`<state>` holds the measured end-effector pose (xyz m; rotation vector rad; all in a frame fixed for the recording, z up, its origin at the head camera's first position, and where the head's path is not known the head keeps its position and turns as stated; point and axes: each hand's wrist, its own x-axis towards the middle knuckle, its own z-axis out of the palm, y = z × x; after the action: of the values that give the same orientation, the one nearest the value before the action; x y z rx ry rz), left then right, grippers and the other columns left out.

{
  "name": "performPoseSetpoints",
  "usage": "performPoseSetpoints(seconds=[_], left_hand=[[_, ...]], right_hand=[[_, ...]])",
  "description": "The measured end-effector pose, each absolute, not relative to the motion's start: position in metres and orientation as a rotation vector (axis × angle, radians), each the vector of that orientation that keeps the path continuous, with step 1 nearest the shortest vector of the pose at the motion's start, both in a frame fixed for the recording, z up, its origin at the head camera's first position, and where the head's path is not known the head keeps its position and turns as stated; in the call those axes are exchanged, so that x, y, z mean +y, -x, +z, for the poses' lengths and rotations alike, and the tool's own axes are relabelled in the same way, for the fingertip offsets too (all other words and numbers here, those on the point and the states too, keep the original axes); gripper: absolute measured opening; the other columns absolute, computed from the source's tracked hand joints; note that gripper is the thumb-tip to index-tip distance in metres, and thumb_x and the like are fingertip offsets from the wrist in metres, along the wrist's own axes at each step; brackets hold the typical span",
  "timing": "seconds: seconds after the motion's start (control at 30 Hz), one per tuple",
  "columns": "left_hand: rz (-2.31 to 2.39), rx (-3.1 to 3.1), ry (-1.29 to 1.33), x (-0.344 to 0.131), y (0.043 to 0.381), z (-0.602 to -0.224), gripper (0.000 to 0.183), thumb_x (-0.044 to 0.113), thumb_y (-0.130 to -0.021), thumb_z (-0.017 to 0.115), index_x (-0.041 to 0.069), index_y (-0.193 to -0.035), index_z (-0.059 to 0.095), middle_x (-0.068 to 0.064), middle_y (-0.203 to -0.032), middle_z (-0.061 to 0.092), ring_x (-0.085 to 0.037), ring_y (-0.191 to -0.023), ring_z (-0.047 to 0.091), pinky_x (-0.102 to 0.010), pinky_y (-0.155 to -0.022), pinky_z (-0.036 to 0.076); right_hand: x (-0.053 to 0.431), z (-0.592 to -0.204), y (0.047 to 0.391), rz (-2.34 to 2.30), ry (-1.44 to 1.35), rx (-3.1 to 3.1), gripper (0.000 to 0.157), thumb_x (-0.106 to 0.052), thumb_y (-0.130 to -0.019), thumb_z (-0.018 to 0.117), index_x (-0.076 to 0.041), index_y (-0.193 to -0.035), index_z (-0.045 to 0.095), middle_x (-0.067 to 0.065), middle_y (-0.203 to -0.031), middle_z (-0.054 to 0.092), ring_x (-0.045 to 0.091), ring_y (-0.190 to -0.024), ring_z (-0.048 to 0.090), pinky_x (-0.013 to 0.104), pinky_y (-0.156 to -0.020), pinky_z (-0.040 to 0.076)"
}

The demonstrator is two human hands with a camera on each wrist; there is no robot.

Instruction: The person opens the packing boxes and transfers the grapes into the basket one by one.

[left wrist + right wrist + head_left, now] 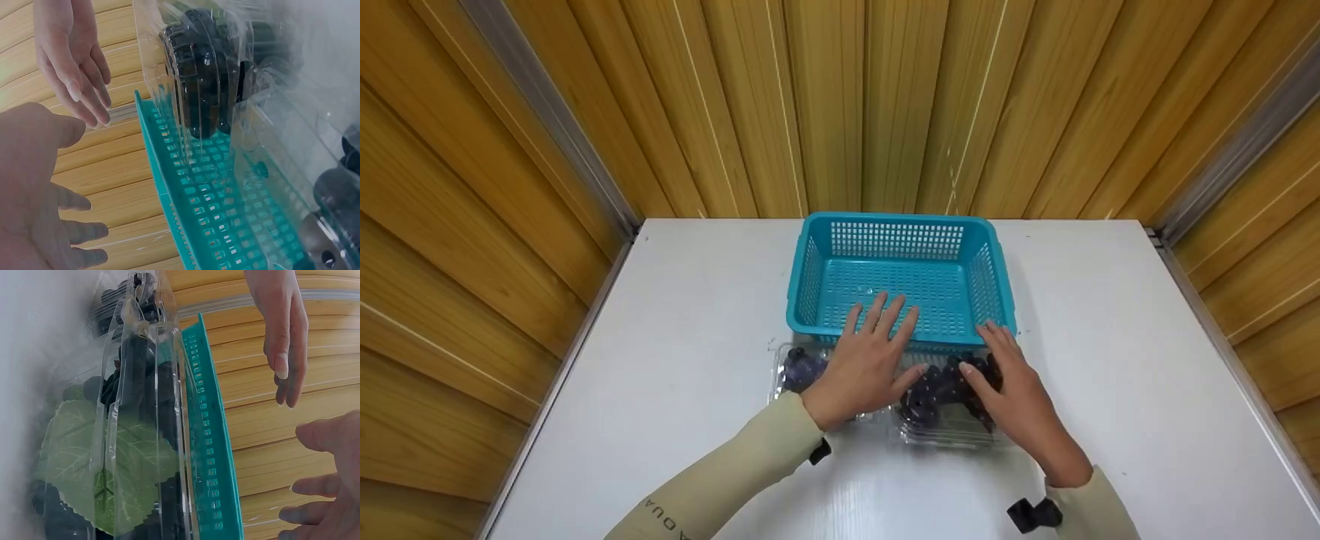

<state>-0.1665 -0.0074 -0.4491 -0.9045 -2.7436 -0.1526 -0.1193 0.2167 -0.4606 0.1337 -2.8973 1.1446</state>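
Observation:
Two clear plastic boxes of dark grapes sit side by side on the white table. Over the left box (pixel 777 381), my left hand (pixel 861 371) spreads its fingers, hiding much of that box and its grapes (pixel 801 369). My right hand (pixel 1020 397) hovers at the right side of the right box (pixel 945 435), fingers relaxed and thumb apart, over more grapes (pixel 930 394). Both wrist views show a gap between the hands and the boxes, and neither hand holds anything. A green leaf (pixel 101 461) lies among the grapes in the right wrist view.
Directly behind the boxes stands a teal plastic basket (pixel 900 217) with perforated walls. The white table (pixel 697 322) extends to both sides. Wood-patterned panels (pixel 825 105) with metal edge rails (pixel 555 112) enclose the back and sides.

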Motion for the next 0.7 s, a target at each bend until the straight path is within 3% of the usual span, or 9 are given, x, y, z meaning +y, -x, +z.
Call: performPoseSetpoints(seconds=[0.2,0.43,0.7], left_hand=[[-0.139,-2.75,0.916,-0.005,0.167,-0.45,0.075,0.061,-0.087,0.039,0.018,-0.147,0.02,-0.007,-0.152,0.023,-0.03,-0.141,0.016,-0.056,-0.108,0.02],[-0.163,-2.756,0.933,-0.004,0.167,-0.452,0.075,0.06,-0.088,0.038,0.018,-0.147,0.018,-0.007,-0.152,0.021,-0.03,-0.142,0.013,-0.057,-0.109,0.018],[-0.177,-2.753,0.955,-0.003,0.165,-0.455,0.074,0.06,-0.089,0.035,0.018,-0.147,0.018,-0.008,-0.152,0.021,-0.03,-0.142,0.012,-0.056,-0.11,0.016]], right_hand=[[0.219,-0.469,0.116,1.197,-0.098,-2.863,0.063,-0.051,-0.089,0.047,-0.03,-0.144,0.023,0.002,-0.154,0.014,0.029,-0.143,0.007,0.064,-0.104,0.019],[0.225,-0.476,0.11,1.233,-0.076,-2.793,0.061,-0.046,-0.091,0.047,-0.028,-0.144,0.024,0.008,-0.153,0.016,0.031,-0.141,0.016,0.059,-0.101,0.03],[0.232,-0.477,0.109,1.237,-0.043,-2.746,0.059,-0.043,-0.091,0.05,-0.028,-0.143,0.028,0.009,-0.152,0.022,0.03,-0.141,0.014,0.061,-0.104,0.023]])
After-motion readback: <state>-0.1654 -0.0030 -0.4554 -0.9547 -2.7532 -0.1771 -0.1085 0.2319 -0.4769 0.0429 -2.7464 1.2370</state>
